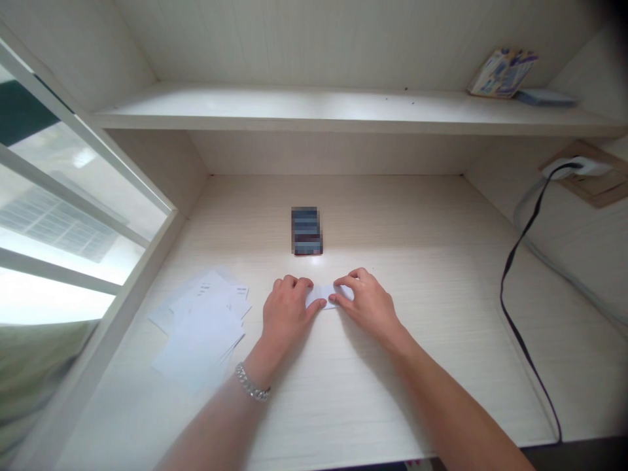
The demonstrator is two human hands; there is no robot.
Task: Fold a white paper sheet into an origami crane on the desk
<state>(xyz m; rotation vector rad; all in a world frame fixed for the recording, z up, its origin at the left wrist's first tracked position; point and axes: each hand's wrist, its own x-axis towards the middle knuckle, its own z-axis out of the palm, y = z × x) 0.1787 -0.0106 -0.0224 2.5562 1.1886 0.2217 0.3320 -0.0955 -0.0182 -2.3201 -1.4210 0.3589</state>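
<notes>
A small white piece of paper [322, 296] lies on the desk between my two hands. My left hand [289, 304] has its thumb and fingers on the paper's left end. At the other end, the thumb and forefinger of my right hand [366, 304] pinch the paper, hiding part of it. Whether the paper is folded I cannot make out. A dark phone-shaped object [307, 231], blurred into blocks, lies just beyond the hands. To the left of my left hand is a loose pile of white paper sheets [206, 327], some with small print.
A shelf [294, 104] runs above the back of the desk [441, 294], carrying a colourful box [503, 72] and a flat bluish item [547, 98]. On the right, a black cable [510, 261] hangs from a wall socket [596, 173]. A barred window [63, 196] borders the left side.
</notes>
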